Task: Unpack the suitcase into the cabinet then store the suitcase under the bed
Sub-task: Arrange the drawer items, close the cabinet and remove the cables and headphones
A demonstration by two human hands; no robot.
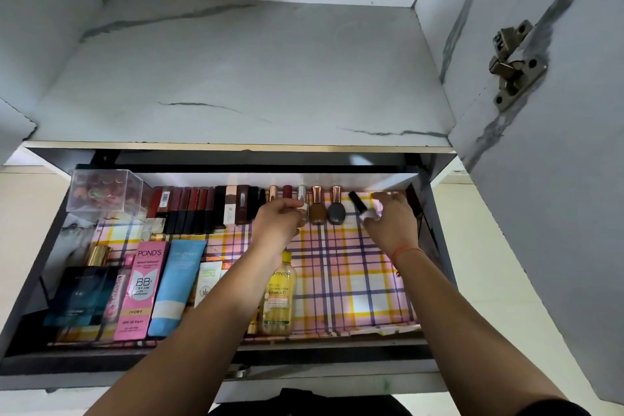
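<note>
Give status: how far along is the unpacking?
Done: lipsticks, tubes and a row of polish bottles lie in the open drawer. In hand: right hand holds a black-capped bottle by the row's end; left hand is at the silver-capped bottle. Left: suitcase is out of view, so the rest can't be judged.

Both arms are bare to well past the elbow. A thin red thread (407, 251) is tied round the wrist of the right hand (391, 223). A black sleeve (553, 410) covers that upper arm, and black clothing (304, 398) shows low between the arms.
</note>
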